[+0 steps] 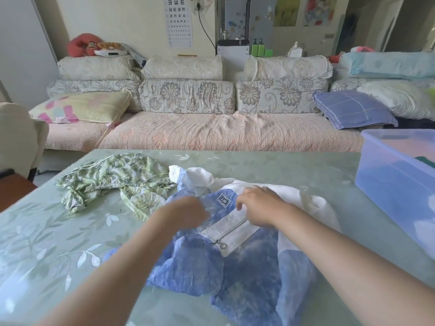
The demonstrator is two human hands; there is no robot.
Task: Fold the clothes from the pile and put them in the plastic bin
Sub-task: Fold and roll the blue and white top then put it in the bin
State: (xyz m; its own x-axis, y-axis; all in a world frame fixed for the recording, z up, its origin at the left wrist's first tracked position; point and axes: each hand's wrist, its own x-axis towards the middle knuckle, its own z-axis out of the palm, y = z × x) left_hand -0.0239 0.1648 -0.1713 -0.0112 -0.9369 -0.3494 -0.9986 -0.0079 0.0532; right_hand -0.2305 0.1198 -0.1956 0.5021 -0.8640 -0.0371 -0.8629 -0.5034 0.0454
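Of the person, two bare arms show. The left forearm [113, 267] is uncovered from the lower edge of the frame up to the wrist, and the left hand [186, 211] is bare too, blurred so that its fingers run together. The right forearm [341, 250] is likewise uncovered. The right hand [259, 205] is sharper, with knuckles and fingertips plain.

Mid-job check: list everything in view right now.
blue and white garment: one, blue with white, crumpled at table's near middle
leaf-print garment: one, green and white, table's far left
plastic bin: one, translucent bluish, table's right, cloth inside
table: one, pale green floral
sofa: one, beige floral, behind table
blue checked pillow: one, sofa's right
left hand: one, blurred, over blue and white garment
right hand: one, pinching that garment by its zip pocket
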